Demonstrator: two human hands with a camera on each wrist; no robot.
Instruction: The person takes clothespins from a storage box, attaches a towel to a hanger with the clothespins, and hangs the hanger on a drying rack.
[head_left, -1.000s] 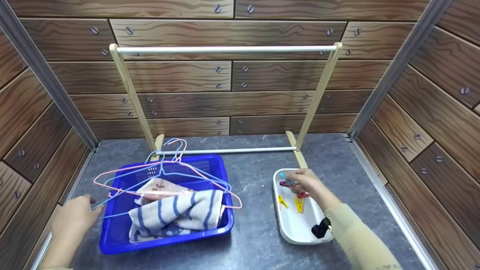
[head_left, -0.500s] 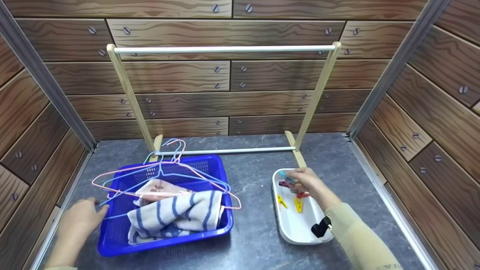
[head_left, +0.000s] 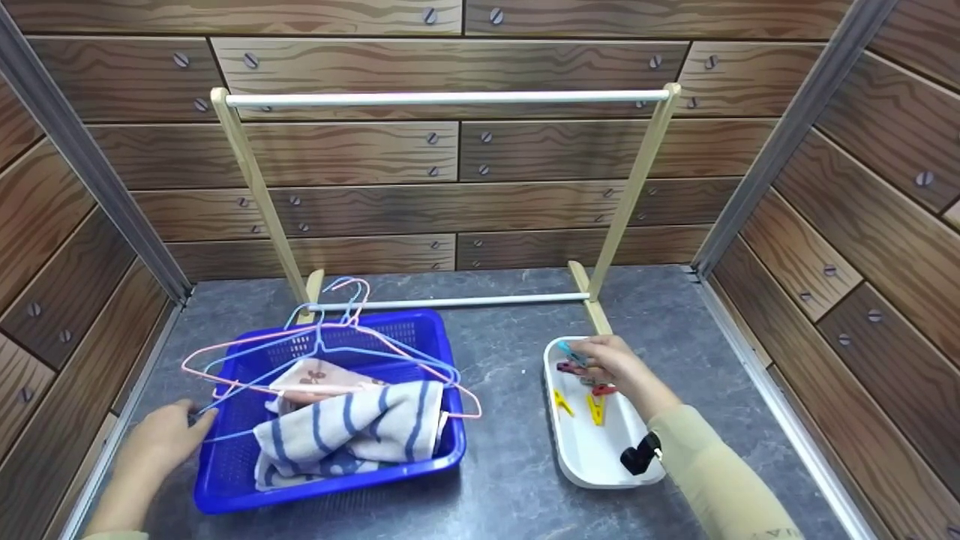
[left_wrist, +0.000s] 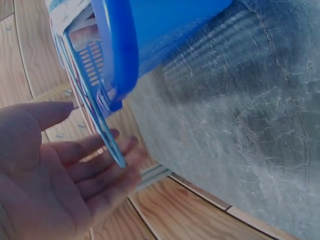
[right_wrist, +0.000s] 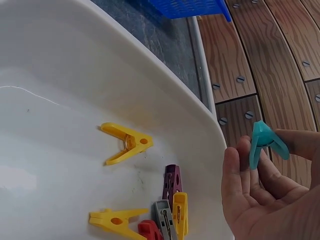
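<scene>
My left hand (head_left: pixel 166 435) is at the left side of the blue basket (head_left: pixel 330 491), its fingers loosely bent. In the left wrist view the end of a blue hanger (left_wrist: pixel 102 125) lies in front of those fingers, ungripped. A pink hanger (head_left: pixel 199 349) and other blue hangers rest across the basket, over a striped towel (head_left: pixel 352 420) and a pink cloth (head_left: pixel 307 379). Over the far end of the white tray (head_left: pixel 592 465), my right hand (head_left: pixel 615 364) pinches a teal clothespin (right_wrist: pixel 265 140) between thumb and fingers.
More clothespins lie in the tray: yellow ones (right_wrist: pixel 127 143), a purple one (right_wrist: pixel 172 182), a grey one (right_wrist: pixel 165 217) and a red one (right_wrist: pixel 149 230). Behind basket and tray stands a wooden rack with a white top rail (head_left: pixel 450 98). Wood-patterned walls (head_left: pixel 360 150) enclose three sides.
My left hand has shifted slightly right, closer to the basket and the hanger end. My right hand stays over the tray with the teal clothespin, almost still.
</scene>
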